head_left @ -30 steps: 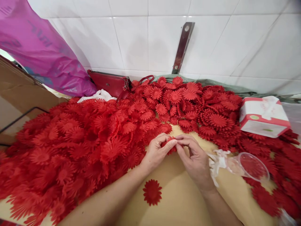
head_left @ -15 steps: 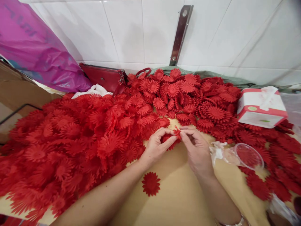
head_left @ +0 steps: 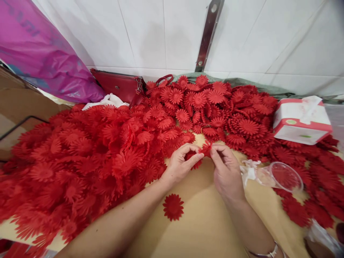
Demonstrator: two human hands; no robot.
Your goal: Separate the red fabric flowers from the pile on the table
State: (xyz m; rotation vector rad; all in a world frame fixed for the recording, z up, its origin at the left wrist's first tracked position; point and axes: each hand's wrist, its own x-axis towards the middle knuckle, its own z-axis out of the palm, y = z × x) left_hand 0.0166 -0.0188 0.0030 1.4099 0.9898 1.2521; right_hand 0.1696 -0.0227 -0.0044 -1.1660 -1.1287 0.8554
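Note:
Between my two hands is a red artificial flower piece (head_left: 206, 147) with thin petals, pinched from both sides above the table (head_left: 204, 215). My left hand (head_left: 182, 161) grips its left edge between thumb and forefinger. On the right side, the thumb and fingertips of my right hand (head_left: 227, 168) are closed on it. Partly hidden behind my left fingers, more red petals show just below. A single flat red flower piece (head_left: 173, 207) lies on the table between my forearms.
Large heaps of red flower pieces (head_left: 107, 154) spread left, behind and right. A tissue box (head_left: 302, 122) sits on the right heap, near a clear plastic cup (head_left: 287, 177). A red purse (head_left: 118, 86) and a purple bag (head_left: 53, 57) stand by the tiled wall.
My hands have drawn slightly apart, with more of the held flower piece showing between them. The view has shifted a little; the flower piece on the table stays in place.

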